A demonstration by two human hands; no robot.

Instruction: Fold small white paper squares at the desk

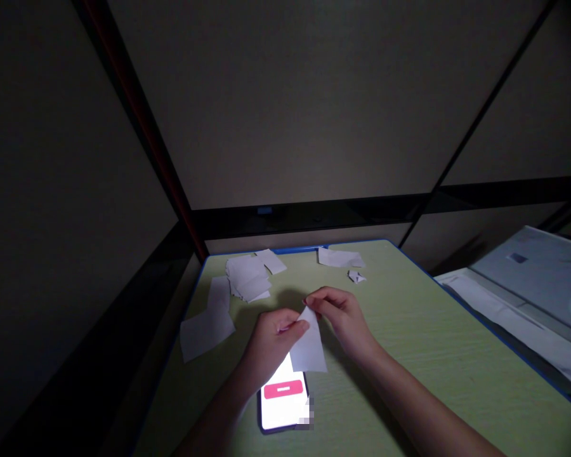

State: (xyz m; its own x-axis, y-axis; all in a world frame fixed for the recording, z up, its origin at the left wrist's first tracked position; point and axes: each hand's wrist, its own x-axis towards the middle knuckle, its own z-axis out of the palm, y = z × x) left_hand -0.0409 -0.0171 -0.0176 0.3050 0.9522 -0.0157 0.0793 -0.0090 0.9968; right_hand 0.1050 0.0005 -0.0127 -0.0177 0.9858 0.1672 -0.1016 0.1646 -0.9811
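Both my hands hold one small white sheet of paper [310, 349] above the green table [409, 330]. My left hand [271, 339] pinches its upper left edge between thumb and fingers. My right hand [340, 314] pinches the top corner with curled fingers. The paper hangs down towards me, over a lit phone [283, 400] that lies flat on the table with a white screen and a pink bar.
A stack of white papers [247, 276] lies at the table's far left, with loose sheets [204, 330] nearer. Another sheet [340, 257] and a small folded paper piece [356, 276] lie at the far edge. A grey surface [528, 279] stands to the right.
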